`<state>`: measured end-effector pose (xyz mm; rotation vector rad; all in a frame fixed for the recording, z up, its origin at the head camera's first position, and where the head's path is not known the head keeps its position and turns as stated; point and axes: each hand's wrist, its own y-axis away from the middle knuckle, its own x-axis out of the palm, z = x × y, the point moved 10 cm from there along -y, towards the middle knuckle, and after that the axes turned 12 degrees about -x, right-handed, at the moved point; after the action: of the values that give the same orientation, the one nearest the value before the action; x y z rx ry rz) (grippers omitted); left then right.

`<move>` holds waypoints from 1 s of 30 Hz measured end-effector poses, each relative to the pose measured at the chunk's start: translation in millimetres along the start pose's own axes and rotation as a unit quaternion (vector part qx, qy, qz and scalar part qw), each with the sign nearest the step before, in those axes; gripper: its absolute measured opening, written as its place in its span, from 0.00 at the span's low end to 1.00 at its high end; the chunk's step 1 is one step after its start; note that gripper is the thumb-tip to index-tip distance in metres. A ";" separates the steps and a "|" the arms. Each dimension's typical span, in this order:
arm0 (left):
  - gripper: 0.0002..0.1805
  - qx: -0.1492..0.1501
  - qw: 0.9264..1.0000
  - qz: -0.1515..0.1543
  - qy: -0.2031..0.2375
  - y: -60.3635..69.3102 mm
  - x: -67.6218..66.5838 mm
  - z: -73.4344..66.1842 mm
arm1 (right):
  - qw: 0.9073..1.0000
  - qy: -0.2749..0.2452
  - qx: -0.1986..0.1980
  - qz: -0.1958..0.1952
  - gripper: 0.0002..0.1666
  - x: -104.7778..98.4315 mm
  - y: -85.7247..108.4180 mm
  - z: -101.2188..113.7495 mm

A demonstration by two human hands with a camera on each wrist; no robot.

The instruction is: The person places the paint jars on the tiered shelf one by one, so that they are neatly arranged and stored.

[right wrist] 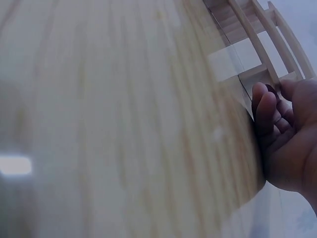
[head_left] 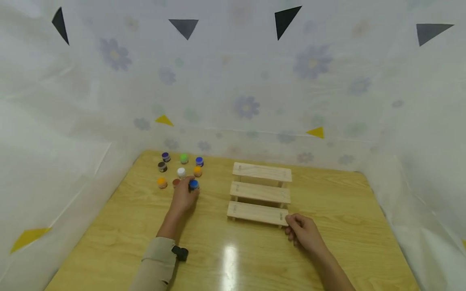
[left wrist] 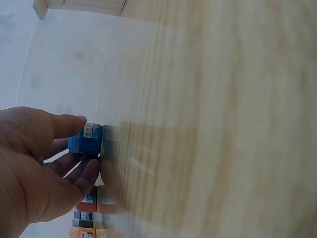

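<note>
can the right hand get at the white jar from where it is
Probably not as things stand: the right hand is at the near right corner of the wooden rack, which stands between it and the white jar, and the left hand is close in front of that jar.

A makeshift booth, judging by flower-printed sheeting (head_left: 218,81) enclosing a wood-grain table (head_left: 207,250) on three sides.
</note>
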<state>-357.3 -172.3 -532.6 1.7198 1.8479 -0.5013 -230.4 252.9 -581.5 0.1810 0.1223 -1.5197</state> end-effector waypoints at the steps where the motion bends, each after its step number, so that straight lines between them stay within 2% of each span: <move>1: 0.28 -0.004 1.000 -0.001 0.002 -0.4 -0.4 2.1 | 1.000 -0.002 -0.003 0.005 0.23 1.2 -0.3 -1.2; 4: 0.25 -0.004 1.000 -0.013 -0.001 0.5 -3.1 3.9 | 1.000 -0.003 -0.017 0.025 0.24 5.7 -0.6 -0.9; 10: 0.23 0.050 0.998 -0.032 -0.014 9.7 -1.4 -10.4 | 0.998 0.011 -0.032 0.057 0.25 11.4 -0.7 2.3; 13: 0.23 0.068 0.997 -0.018 -0.017 15.6 3.6 -19.7 | 0.997 0.009 -0.038 0.069 0.27 14.9 -1.3 1.1; 17: 0.24 0.073 0.997 0.014 -0.004 20.0 12.2 -31.4 | 0.996 0.006 -0.043 0.073 0.28 18.0 -1.7 -0.3; 20: 0.25 0.084 0.996 0.037 -0.001 21.6 19.4 -41.9 | 0.996 0.010 -0.046 0.071 0.29 19.3 -2.5 0.0; 23: 0.26 0.111 0.993 0.046 -0.019 23.3 23.6 -55.5 | 0.996 0.014 -0.052 0.071 0.29 21.0 -3.7 1.2; 30: 0.24 0.178 0.983 0.016 -0.047 31.6 13.8 -91.2 | 0.996 0.007 -0.049 0.071 0.29 25.0 -3.0 1.4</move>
<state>-339.7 -101.9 -467.6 1.9108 1.7394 -0.9292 -232.2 228.0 -585.1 0.1190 0.1907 -1.3676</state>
